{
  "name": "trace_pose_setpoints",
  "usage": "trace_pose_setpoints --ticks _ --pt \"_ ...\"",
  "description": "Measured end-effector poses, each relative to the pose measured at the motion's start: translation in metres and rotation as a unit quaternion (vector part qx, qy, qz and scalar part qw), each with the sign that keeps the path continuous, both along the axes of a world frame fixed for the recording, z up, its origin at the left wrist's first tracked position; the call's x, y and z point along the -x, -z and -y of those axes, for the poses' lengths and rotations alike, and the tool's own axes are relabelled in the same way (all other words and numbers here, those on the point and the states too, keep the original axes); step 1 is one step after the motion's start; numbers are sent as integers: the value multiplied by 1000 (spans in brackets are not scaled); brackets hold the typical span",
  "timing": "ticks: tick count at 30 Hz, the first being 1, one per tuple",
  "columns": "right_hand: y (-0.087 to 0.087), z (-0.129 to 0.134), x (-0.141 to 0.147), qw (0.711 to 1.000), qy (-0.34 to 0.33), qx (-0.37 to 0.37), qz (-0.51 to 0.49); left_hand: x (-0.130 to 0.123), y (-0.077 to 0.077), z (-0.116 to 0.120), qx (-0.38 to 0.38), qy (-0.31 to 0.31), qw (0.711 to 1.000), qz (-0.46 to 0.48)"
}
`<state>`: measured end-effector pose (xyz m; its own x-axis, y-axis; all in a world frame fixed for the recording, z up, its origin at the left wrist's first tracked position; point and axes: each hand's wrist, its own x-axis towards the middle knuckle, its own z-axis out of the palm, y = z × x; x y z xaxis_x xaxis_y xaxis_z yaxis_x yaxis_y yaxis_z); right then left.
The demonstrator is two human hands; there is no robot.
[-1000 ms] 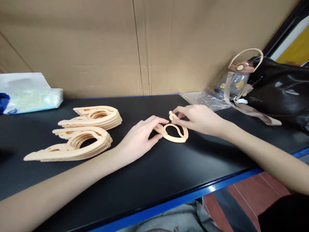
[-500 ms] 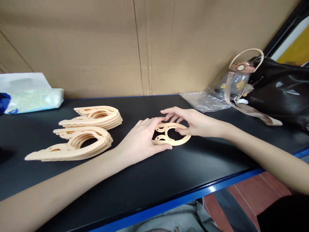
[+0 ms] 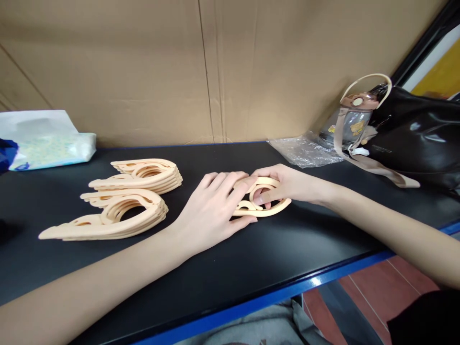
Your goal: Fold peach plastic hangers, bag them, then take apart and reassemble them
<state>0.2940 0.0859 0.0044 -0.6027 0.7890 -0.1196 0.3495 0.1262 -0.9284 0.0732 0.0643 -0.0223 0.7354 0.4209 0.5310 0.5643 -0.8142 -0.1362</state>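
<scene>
A cream plastic folding hanger (image 3: 276, 209) is between my two hands above the black table. My left hand (image 3: 215, 206) grips its left end, thumb along the near side and fingers over the top. From the far right side my right hand (image 3: 283, 184) holds the ring part, its thumb across the opening. My fingers hide much of the hanger's left and far parts. To the left lie two stacks of similar folded hangers, a nearer stack (image 3: 140, 221) and a farther stack (image 3: 158, 181).
A tissue pack (image 3: 61, 151) lies at the back left. Clear plastic wrap (image 3: 305, 149), a strapped bottle (image 3: 355, 120) and a black bag (image 3: 420, 139) are at the right. Cardboard (image 3: 143, 72) stands behind the black table (image 3: 201, 282), which has a blue edge.
My right hand has closed in toward the left and now grips the ring of the hanger. The hanger has shifted slightly right and tilted. My left fingers reach farther over it.
</scene>
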Motion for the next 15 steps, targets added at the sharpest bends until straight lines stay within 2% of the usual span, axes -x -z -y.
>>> trace_pose_setpoints --ticks 5,10,15 --pt "1 2 4 1000 24 8 0 0 -1 2 2 -1 1000 -5" --pt "1 1 3 1000 17 6 -11 -1 -1 3 20 -10 1000 -4" --pt "1 4 3 1000 11 -5 -26 -1 -5 5 -48 0 998 -44"
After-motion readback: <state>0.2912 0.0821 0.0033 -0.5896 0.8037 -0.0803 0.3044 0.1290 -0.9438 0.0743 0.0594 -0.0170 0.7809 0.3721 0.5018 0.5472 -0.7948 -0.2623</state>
